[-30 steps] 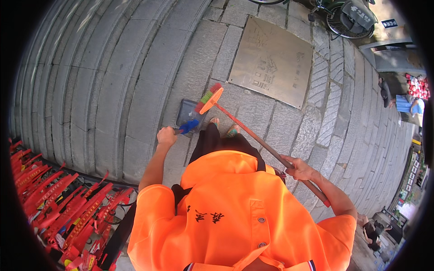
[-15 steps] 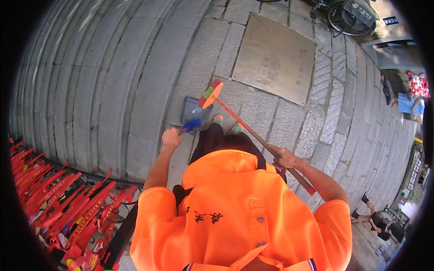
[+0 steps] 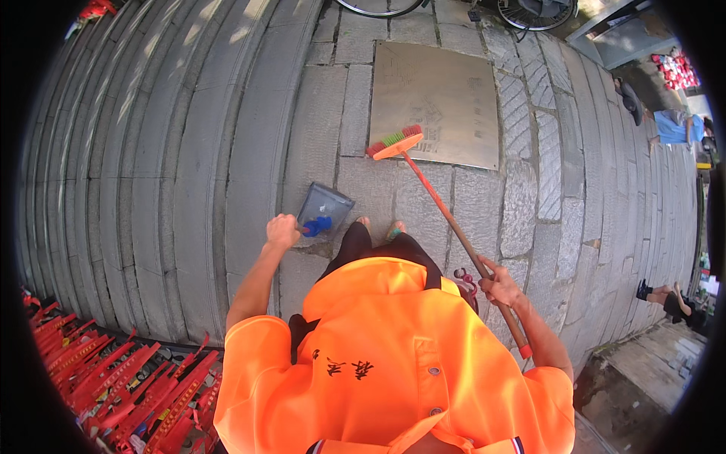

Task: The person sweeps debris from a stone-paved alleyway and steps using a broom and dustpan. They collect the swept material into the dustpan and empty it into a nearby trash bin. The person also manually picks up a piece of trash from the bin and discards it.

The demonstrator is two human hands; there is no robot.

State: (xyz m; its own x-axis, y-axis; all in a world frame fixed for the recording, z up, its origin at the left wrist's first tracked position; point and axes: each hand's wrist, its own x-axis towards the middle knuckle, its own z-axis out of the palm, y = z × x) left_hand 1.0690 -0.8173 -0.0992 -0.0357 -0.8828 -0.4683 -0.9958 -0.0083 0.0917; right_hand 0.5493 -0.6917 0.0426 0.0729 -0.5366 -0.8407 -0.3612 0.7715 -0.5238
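My left hand (image 3: 283,230) is closed around the handle of a grey dustpan (image 3: 327,203), which has a blue piece (image 3: 318,225) near the grip. The pan is in front of my feet, a little to their left. In my right hand (image 3: 501,286) is the brown-and-orange pole of a broom (image 3: 446,212), gripped near its upper end by my right side. The orange head, with red and green bristles, is over the near edge of a metal plate (image 3: 454,94) set in the paving, apart from the dustpan. Contact with the ground is hard to tell.
Long stone steps (image 3: 204,151) run along the left. Red ribbons (image 3: 113,378) hang in a mass at the lower left. A bicycle wheel (image 3: 533,9) shows at the far edge. On the right are a person in blue (image 3: 673,127) and a person in black (image 3: 675,301).
The broom head has swung from beside the dustpan to the right and farther out, over the metal plate. The dustpan is still in my left hand, its angle slightly turned.
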